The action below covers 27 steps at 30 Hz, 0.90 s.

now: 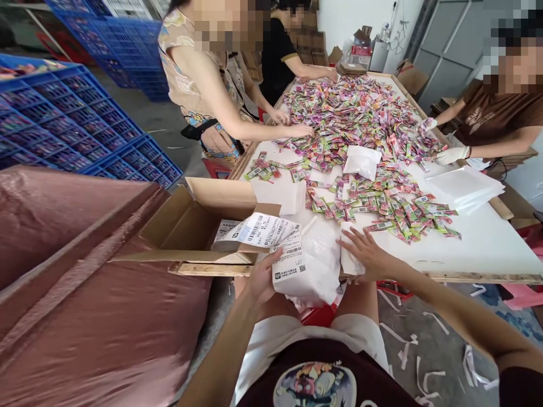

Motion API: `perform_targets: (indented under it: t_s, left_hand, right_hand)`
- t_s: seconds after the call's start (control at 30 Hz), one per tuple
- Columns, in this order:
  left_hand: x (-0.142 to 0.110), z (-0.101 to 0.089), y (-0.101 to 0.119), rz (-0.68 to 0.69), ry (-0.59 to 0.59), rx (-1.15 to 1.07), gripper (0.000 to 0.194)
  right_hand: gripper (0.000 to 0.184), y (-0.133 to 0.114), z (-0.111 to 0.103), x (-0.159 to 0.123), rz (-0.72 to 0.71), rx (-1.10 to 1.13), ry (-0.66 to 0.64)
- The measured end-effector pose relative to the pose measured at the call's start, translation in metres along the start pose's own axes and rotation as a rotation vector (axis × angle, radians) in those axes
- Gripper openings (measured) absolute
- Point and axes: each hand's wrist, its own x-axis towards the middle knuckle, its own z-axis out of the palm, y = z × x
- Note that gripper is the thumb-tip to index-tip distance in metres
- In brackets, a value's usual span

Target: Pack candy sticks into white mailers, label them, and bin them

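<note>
My left hand is closed on the near left edge of a puffy white plastic bag with a printed barcode label on it. My right hand lies with its fingers spread over a folded white packet at the table's near edge, just right of that bag. To the left stands an open cardboard box with more labelled white bags inside. One sheet of labels overhangs its right side. Beyond my hands, many small colourful sachets are heaped over the white table.
Another white bag lies among the sachets; a stack of clear plastic bags is at right. Three people reach over the table. Blue crates and a pinkish-brown covered bulk flank the left. Paper strips litter the floor.
</note>
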Motion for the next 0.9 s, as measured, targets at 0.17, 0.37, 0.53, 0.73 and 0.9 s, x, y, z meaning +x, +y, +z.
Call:
perform_targets:
  t_s: [0.17,0.37,0.53,0.73,0.9]
  left_hand:
    - [0.0,0.015,-0.004,0.013,-0.055,-0.037,0.03]
    - [-0.033,0.012,-0.001,0.174,-0.023,-0.058,0.048]
    - [-0.073,0.001,0.005,0.255,0.12,0.036,0.063]
    - [-0.081,-0.012,0.004,0.293,0.238,0.17,0.057]
    - [-0.076,-0.02,-0.007,0.328,0.261,0.104,0.056]
  right_hand:
    - [0.103,-0.018,-0.002,0.049,-0.099,-0.011,0.051]
    - [0.036,-0.041,-0.012,0.066,0.071,-0.115,0.104]
    - [0.042,-0.076,-0.007,0.085,0.306,-0.13,0.095]
    - [0.092,-0.044,-0.004,0.047,0.154,0.147,0.081]
    - [0.121,0.027,0.002,-0.034,0.412,0.037,-0.016]
